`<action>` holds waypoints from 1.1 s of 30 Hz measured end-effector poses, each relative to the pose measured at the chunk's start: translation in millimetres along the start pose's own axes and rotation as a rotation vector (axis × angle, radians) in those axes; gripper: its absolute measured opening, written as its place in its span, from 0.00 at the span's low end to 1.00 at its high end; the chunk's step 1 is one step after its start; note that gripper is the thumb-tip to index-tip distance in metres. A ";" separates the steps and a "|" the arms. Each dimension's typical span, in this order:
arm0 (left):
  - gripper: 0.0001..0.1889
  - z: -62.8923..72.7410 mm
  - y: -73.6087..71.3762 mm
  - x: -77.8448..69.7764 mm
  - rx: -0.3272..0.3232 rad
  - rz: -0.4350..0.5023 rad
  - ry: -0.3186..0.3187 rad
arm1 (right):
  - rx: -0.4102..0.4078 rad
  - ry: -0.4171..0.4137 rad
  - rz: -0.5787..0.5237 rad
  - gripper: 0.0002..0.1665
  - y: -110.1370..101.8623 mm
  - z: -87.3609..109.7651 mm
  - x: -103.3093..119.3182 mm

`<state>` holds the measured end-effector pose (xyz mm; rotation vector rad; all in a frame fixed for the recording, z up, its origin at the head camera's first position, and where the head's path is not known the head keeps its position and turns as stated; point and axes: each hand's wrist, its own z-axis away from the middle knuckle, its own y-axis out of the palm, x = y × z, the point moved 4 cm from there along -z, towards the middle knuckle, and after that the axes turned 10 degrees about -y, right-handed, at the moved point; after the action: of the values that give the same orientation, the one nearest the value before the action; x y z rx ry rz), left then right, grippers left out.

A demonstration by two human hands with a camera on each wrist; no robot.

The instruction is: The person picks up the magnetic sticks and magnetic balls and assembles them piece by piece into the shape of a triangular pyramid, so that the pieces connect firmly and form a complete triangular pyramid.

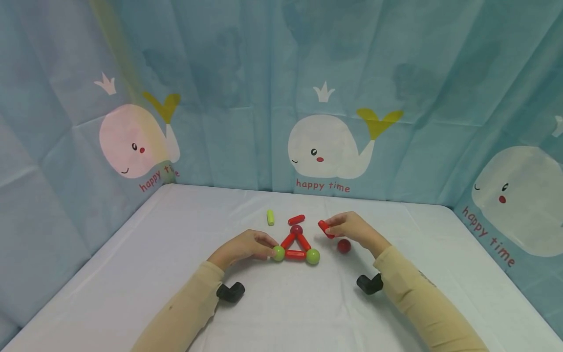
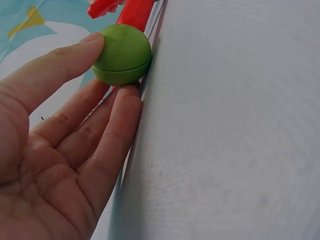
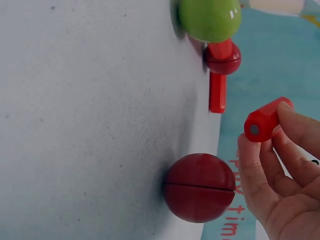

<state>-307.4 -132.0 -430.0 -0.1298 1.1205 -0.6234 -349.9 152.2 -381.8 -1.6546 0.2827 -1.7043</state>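
On the white table lies a triangle of three red rods [image 1: 295, 255] joined by two green balls and a dark red ball [image 1: 296, 229] at its far corner. My left hand [image 1: 248, 246] pinches the green ball [image 2: 122, 55] at the left corner between thumb and fingers. The other green ball [image 1: 313, 256] forms the right corner. To the right, my right hand [image 1: 354, 229] holds a loose red rod [image 3: 267, 120] by thumb and fingertips, raised off the table; a grey magnet disc shows in its end. Below that hand sits a loose dark red ball [image 3: 200, 187].
Behind the triangle lie a spare red rod [image 1: 296, 219] and a yellow-green rod [image 1: 270, 217]. Black wrist-camera mounts [image 1: 230, 292] stick out from both sleeves, low over the table. A blue curtain [image 1: 246, 146] printed with whales rises along the table's back and sides.
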 end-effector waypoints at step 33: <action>0.15 -1.2 -0.7 -0.6 -0.010 -0.024 -0.013 | -0.018 -0.079 -0.101 0.22 19.0 11.9 17.8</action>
<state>-308.9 -132.1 -429.8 -0.1559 1.1109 -0.6377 -330.5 131.5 -378.0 -1.7714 0.1795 -1.7089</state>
